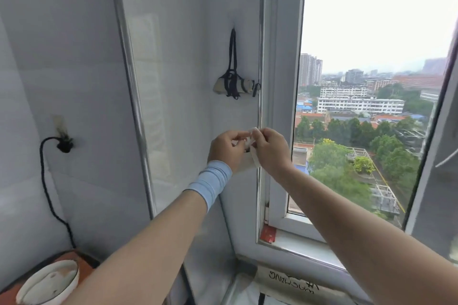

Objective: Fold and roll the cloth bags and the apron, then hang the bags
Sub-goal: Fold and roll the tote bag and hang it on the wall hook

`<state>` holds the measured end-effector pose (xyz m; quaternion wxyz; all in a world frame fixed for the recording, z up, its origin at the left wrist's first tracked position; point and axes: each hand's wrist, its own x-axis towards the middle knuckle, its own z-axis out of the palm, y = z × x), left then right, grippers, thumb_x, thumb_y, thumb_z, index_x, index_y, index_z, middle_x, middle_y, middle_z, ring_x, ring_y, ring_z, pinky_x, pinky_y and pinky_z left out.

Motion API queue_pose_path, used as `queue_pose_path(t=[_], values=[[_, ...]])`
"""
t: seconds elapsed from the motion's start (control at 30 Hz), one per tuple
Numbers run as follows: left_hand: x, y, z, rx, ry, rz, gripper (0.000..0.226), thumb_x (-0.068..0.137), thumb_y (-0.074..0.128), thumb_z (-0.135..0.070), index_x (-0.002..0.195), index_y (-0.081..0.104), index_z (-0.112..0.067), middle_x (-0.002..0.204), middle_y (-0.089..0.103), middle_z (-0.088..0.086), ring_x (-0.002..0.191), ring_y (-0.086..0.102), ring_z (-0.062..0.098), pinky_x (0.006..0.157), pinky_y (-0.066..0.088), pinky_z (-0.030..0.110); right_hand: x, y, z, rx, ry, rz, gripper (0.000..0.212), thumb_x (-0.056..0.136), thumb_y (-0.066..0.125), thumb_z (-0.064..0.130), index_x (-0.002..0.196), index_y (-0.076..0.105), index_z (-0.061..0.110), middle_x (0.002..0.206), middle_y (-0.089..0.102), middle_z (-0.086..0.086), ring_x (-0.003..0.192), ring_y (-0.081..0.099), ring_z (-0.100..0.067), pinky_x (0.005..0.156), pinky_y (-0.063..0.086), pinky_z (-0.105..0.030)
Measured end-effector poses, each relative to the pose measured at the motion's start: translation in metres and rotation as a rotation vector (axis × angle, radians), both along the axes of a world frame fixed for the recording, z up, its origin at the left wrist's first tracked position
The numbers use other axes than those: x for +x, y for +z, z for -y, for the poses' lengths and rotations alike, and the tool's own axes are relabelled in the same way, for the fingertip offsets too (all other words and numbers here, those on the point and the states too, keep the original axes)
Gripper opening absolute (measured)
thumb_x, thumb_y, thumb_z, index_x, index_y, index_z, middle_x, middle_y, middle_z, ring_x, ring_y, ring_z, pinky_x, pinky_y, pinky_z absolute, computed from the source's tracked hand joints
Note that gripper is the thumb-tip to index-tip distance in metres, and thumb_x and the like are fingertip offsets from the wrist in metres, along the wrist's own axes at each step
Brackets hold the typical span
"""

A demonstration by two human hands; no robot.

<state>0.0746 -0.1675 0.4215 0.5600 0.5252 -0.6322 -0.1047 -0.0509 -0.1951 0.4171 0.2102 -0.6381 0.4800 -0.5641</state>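
Pinching half-hidden white strap (253, 153), both hands (224, 150)

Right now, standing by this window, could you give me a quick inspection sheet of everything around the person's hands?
Surface: white tiled wall, bare apart from the hung bag.
Job's things: rolled beige cloth bag with dark straps hangs on the wall; a white cloth piece sits between both hands.
Clutter: white round bowl on an orange surface, lower left.
Hands: left hand, pale blue wristband, and right hand both pinch the white cloth.
Cables: black cord plugged into a wall socket.
Surroundings: open window; buildings and trees outside.
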Motion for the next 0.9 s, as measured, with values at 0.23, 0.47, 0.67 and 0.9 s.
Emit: queue_pose_path(t=[0.23,0.47,0.67,0.9], values=[[0.011,0.080,0.047,-0.033,0.110,0.186,0.033,0.091,0.056,-0.035,0.123,0.064,-0.032,0.118,0.061,-0.001,0.103,0.060,0.022,0.091,0.051,0.036,0.015,0.072,0.053,-0.133,-0.058,-0.059,0.028,0.096,0.049,0.037,0.074,0.062,0.026,0.068,0.064,0.009,0.066,0.059,-0.009,0.057,0.044,-0.030],[0.027,0.145,0.086,-0.217,0.090,0.238,0.033,0.097,0.050,-0.032,0.128,0.061,-0.029,0.106,0.065,0.004,0.095,0.060,0.023,0.084,0.052,0.035,0.033,0.147,0.078,-0.308,-0.150,-0.086,0.028,0.095,0.052,0.040,0.077,0.067,0.026,0.068,0.064,0.012,0.066,0.059,-0.008,0.053,0.042,-0.025],[0.044,0.211,0.128,-0.261,0.063,0.336,0.031,0.096,0.052,-0.027,0.124,0.064,-0.029,0.106,0.063,0.005,0.096,0.058,0.023,0.084,0.050,0.033,0.048,0.204,0.113,-0.342,-0.221,-0.050,0.025,0.097,0.051,0.042,0.086,0.067,0.028,0.078,0.065,0.013,0.072,0.060,-0.007,0.056,0.043,-0.023],[0.049,0.250,0.169,-0.268,0.103,0.289,0.035,0.097,0.049,-0.028,0.130,0.058,-0.035,0.116,0.063,0.005,0.103,0.060,0.027,0.088,0.050,0.036,0.063,0.254,0.152,-0.331,-0.316,-0.076,0.026,0.097,0.049,0.039,0.079,0.065,0.030,0.067,0.060,0.015,0.061,0.054,-0.004,0.049,0.033,-0.023]])
